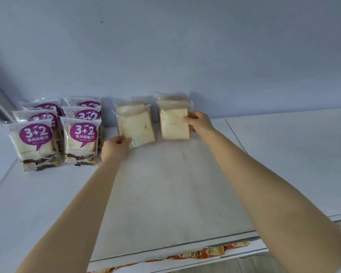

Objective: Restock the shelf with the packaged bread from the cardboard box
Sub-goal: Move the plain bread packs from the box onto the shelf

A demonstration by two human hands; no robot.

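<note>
White shelf (pixel 175 184), clear-wrapped pale bread (pixel 138 127).

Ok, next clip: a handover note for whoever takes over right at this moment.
Left hand pinches the lower corner of the left clear bread pack; right hand grips the right edge of the right clear bread pack.
Both packs stand on the shelf near the back wall, each with another clear pack behind it. Purple-labelled packs stand in two rows at the left.
Done: these packs are shelved.
Left: release once both stand steady, then probably fill the bare shelf in front and to the right. The cardboard box is out of view, so remaining stock cannot be told.
</note>
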